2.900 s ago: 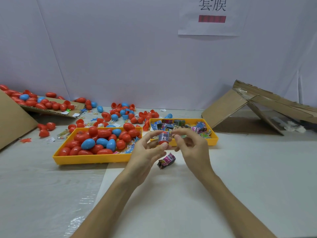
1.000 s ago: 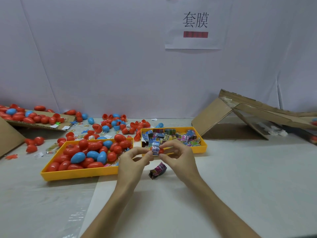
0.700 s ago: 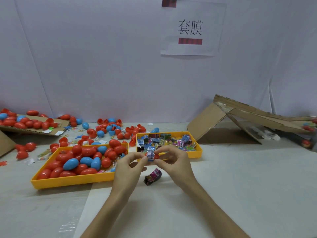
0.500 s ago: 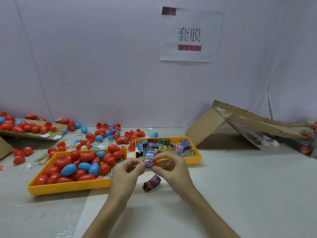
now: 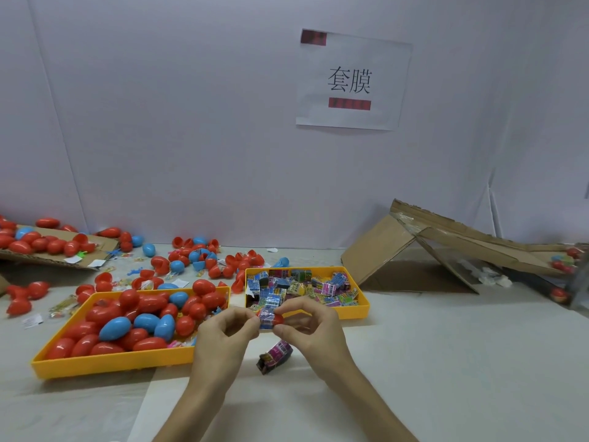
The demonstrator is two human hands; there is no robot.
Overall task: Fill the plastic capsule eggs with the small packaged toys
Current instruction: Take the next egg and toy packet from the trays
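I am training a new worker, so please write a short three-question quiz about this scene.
1. True or false: the egg tray lies left of the toy tray.
2. The left hand and right hand together hold: A) a blue egg; B) a red egg and a blue packet; C) cardboard.
3. What lies alone on the table just below the hands?
Key: 1 true; 2 B; 3 a purple packet.
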